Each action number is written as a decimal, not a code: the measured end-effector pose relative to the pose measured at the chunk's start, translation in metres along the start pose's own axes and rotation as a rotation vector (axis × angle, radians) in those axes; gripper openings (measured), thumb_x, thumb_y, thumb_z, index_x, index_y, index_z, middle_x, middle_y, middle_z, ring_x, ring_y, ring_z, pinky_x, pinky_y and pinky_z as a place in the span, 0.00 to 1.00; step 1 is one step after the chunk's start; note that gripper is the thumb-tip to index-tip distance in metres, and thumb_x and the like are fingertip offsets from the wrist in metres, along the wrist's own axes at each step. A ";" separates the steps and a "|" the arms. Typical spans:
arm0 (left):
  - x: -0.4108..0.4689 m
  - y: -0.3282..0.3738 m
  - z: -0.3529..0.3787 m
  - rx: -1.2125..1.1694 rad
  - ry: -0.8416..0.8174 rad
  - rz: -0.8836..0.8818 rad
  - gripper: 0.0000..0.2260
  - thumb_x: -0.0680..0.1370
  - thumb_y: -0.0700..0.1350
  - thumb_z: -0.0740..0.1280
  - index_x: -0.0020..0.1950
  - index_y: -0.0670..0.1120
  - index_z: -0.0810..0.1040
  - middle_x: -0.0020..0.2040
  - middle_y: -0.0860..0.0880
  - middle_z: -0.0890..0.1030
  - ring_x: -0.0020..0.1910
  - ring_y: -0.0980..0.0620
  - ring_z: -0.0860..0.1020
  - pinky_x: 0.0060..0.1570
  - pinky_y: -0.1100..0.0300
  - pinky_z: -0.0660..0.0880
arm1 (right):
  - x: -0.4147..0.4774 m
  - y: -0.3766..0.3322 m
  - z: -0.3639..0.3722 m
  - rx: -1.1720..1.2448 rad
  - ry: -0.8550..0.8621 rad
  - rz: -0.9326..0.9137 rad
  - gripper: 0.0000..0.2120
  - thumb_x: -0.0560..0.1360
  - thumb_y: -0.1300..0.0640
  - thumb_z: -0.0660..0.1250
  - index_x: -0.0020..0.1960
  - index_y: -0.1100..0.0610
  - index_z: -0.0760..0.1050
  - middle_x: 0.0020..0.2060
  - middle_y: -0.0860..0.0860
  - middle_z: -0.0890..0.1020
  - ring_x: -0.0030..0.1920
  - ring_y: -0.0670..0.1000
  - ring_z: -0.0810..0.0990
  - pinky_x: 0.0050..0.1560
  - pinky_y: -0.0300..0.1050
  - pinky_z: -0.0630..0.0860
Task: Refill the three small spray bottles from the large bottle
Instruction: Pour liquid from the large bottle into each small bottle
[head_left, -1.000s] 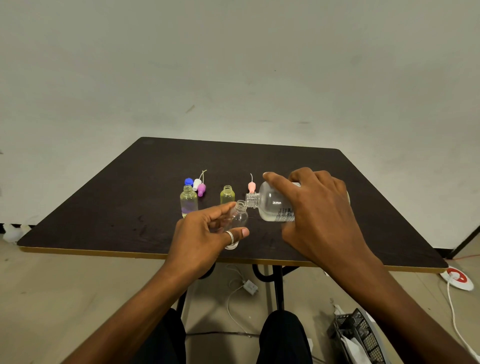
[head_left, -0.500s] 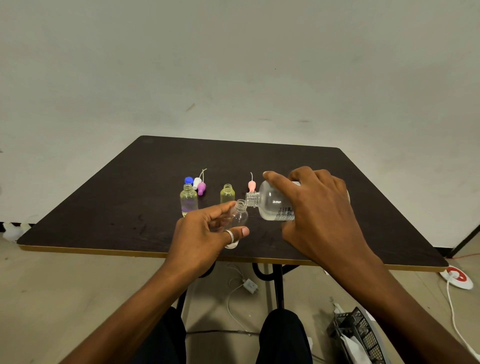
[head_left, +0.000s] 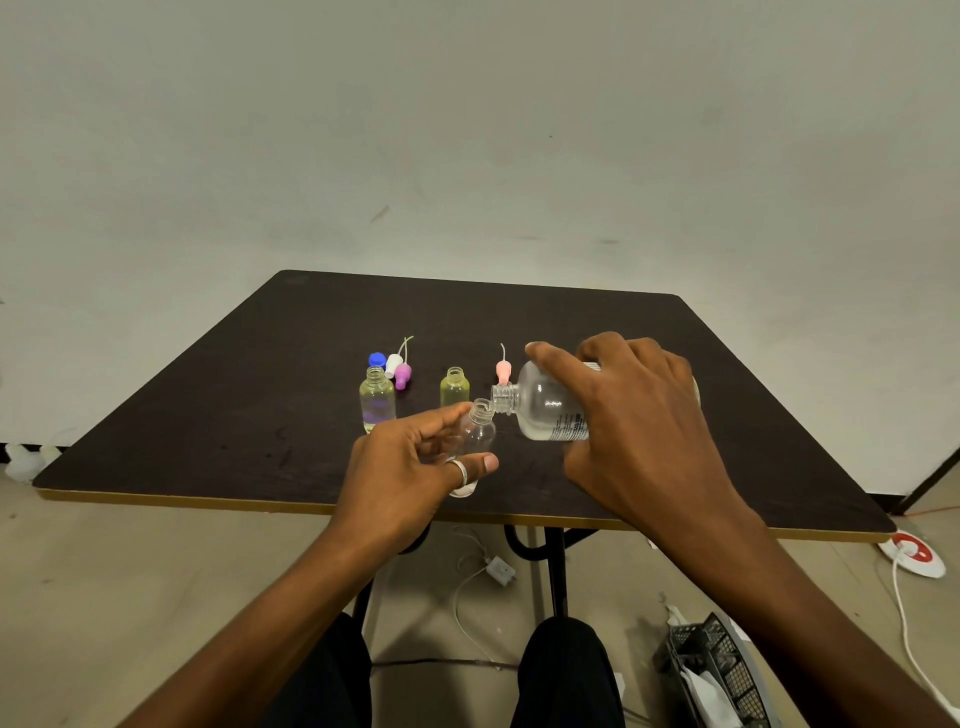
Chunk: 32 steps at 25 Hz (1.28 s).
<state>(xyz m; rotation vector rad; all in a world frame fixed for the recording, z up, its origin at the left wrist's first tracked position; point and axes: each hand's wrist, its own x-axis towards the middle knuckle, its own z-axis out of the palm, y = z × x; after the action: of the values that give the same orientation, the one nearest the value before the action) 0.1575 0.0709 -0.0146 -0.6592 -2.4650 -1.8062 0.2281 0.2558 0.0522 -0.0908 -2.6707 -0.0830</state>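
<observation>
Our right hand (head_left: 639, 431) grips the large bottle (head_left: 545, 408) near level, neck pointing left; its mouth sits just at the lip of the tilted small bottle (head_left: 475, 436), pinched by our left hand (head_left: 410, 467) over the table (head_left: 208, 415).

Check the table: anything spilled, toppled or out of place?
Nothing stands out. No spill shows on the table; two small bottles stand upright; the left hand tilts a third bottle, the right hand the large bottle.

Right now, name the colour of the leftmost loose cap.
The cap is blue; head view shows it best.
</observation>
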 end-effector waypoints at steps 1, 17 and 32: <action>0.000 0.000 0.000 0.001 0.001 0.000 0.27 0.67 0.46 0.79 0.65 0.54 0.79 0.54 0.61 0.83 0.51 0.71 0.79 0.47 0.78 0.73 | 0.000 0.000 0.000 -0.003 0.002 -0.002 0.42 0.64 0.52 0.76 0.73 0.42 0.61 0.64 0.54 0.73 0.64 0.59 0.70 0.63 0.57 0.66; 0.001 -0.001 -0.001 -0.001 -0.004 -0.002 0.27 0.67 0.47 0.79 0.65 0.55 0.79 0.51 0.63 0.83 0.50 0.71 0.79 0.48 0.77 0.73 | 0.000 -0.001 0.003 -0.003 0.014 0.009 0.41 0.63 0.53 0.77 0.72 0.43 0.63 0.62 0.55 0.75 0.63 0.61 0.71 0.61 0.58 0.68; -0.001 0.001 -0.001 -0.005 -0.001 -0.005 0.26 0.67 0.46 0.79 0.64 0.55 0.79 0.48 0.63 0.83 0.49 0.70 0.80 0.48 0.77 0.73 | -0.002 -0.002 0.001 -0.003 0.012 0.009 0.42 0.63 0.53 0.77 0.72 0.43 0.63 0.62 0.55 0.75 0.63 0.60 0.71 0.61 0.58 0.68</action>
<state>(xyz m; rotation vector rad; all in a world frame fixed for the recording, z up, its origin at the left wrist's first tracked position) 0.1589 0.0697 -0.0132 -0.6553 -2.4662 -1.8141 0.2287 0.2538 0.0502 -0.1027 -2.6580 -0.0844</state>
